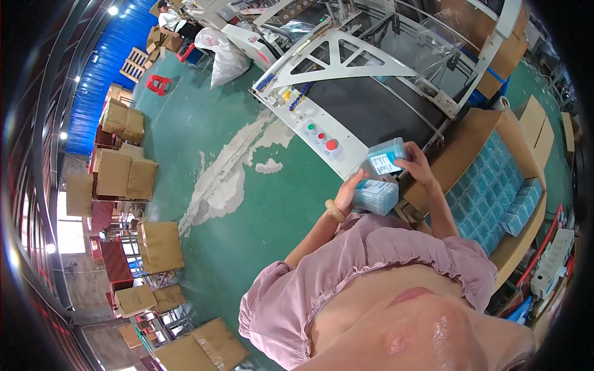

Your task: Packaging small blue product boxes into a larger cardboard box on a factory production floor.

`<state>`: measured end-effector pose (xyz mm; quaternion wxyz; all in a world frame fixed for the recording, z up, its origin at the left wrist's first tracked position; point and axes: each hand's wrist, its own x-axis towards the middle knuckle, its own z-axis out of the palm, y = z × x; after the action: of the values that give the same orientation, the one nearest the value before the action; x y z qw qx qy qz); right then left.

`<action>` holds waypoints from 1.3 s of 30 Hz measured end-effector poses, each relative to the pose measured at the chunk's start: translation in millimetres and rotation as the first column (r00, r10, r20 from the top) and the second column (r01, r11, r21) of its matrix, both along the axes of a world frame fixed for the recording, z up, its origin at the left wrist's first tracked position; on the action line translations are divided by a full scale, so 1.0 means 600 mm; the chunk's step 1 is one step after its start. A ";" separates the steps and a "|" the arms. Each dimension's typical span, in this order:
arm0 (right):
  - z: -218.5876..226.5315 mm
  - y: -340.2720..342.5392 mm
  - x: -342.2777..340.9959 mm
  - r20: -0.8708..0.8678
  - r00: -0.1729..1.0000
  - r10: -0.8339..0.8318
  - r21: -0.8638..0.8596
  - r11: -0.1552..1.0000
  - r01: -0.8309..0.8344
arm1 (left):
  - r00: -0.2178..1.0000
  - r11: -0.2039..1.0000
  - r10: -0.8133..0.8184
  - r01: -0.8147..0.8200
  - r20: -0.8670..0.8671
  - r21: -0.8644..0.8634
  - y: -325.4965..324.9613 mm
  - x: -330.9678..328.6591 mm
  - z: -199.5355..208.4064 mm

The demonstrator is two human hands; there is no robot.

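Note:
My left hand [348, 193], with a pale bangle at its wrist, is closed around the side of a clear, light-blue plastic box [378, 198]. Just beyond it, my right hand [419, 166] grips a second light-blue plastic box [387, 154], which has a white label facing up. The two boxes are close together, in front of a machine's white control panel [318, 139]. To the right of my right arm, an open cardboard carton [455, 136] holds rows of similar blue boxes [486, 185], with several lying on top near one side.
Behind the panel, the machine has a black belt [365, 108] and a white slotted arm [346, 62]. Red and green buttons [331, 144] sit on the panel. Stacked cartons [114, 173] line the left. A white sack [223, 55], a red stool [158, 85] and a seated person [170, 20] are far off.

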<state>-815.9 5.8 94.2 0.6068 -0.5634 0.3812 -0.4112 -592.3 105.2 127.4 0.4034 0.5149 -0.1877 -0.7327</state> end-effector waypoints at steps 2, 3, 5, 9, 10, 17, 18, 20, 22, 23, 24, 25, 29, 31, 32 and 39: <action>0.008 -0.001 -0.007 -0.088 0.996 -0.031 -0.044 0.999 0.027 | 1.000 1.000 0.023 -0.023 0.021 0.005 0.001 0.003 0.003; 0.015 0.003 -0.011 -0.147 0.987 -0.069 -0.049 0.997 0.063 | 1.000 1.000 0.023 -0.023 0.021 0.004 0.002 0.005 0.002; 0.017 0.006 -0.014 -0.205 0.973 -0.105 -0.058 0.994 0.095 | 0.998 0.999 -0.048 0.049 0.051 -0.010 0.004 0.011 -0.004; 0.009 0.011 -0.018 -0.230 0.965 -0.127 0.011 0.991 0.133 | 0.997 0.999 -0.052 0.052 0.057 -0.002 0.005 0.008 0.001; 0.008 0.012 -0.016 -0.221 0.963 -0.155 0.044 0.985 0.169 | 0.998 0.999 -0.029 0.030 0.047 -0.014 0.005 0.005 0.007; -0.067 -0.039 -0.059 -0.041 0.885 -0.464 0.036 0.884 0.466 | 0.995 0.992 -0.089 0.092 0.033 -0.084 0.000 -0.005 0.034; -0.075 -0.060 -0.073 -0.079 0.845 -0.528 0.111 0.838 0.534 | 0.995 0.993 -0.094 0.097 0.034 -0.073 0.003 -0.001 0.031; -0.073 -0.098 -0.098 -0.123 0.749 -0.651 0.243 0.712 0.658 | 0.999 0.997 -0.028 0.031 0.045 -0.073 0.008 0.007 0.029; -0.091 -0.147 -0.139 -0.202 0.659 -0.724 0.276 0.604 0.748 | 0.999 0.999 -0.028 0.029 0.042 -0.038 0.009 0.009 0.038; -0.118 -0.173 -0.180 -0.275 0.613 -0.741 0.242 0.563 0.790 | 0.999 0.998 -0.027 0.029 0.030 -0.059 0.008 0.009 0.034; -0.154 -0.198 -0.232 -0.396 0.499 -0.771 0.146 0.483 0.863 | 0.999 0.996 -0.047 0.047 0.010 -0.078 0.003 0.000 0.032; -0.184 -0.209 -0.272 -0.507 0.378 -0.775 0.045 0.414 0.909 | 0.998 0.993 -0.057 0.060 0.035 -0.098 0.000 -0.007 0.036; -0.170 -0.240 -0.212 -0.571 0.373 -0.732 0.143 0.358 0.923 | 0.998 0.999 -0.003 0.005 0.060 -0.035 0.020 0.019 0.029; -0.190 -0.246 -0.221 -0.666 0.175 -0.725 -0.002 0.237 0.972 | 0.999 0.999 -0.014 0.016 0.047 -0.028 0.016 0.013 0.031; -0.197 -0.249 -0.224 -0.665 0.167 -0.728 -0.005 0.228 0.974 | 0.999 0.999 -0.023 0.025 0.044 -0.030 0.013 0.011 0.032; -0.165 -0.233 -0.203 -0.656 0.394 -0.643 0.026 0.502 0.864 | 0.999 0.998 -0.031 0.033 0.045 -0.052 0.003 0.010 0.036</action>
<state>-937.4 -133.7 -5.0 0.2945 -0.2917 0.8282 -0.3772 -586.6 107.1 149.0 0.4009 0.5172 -0.2241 -0.7222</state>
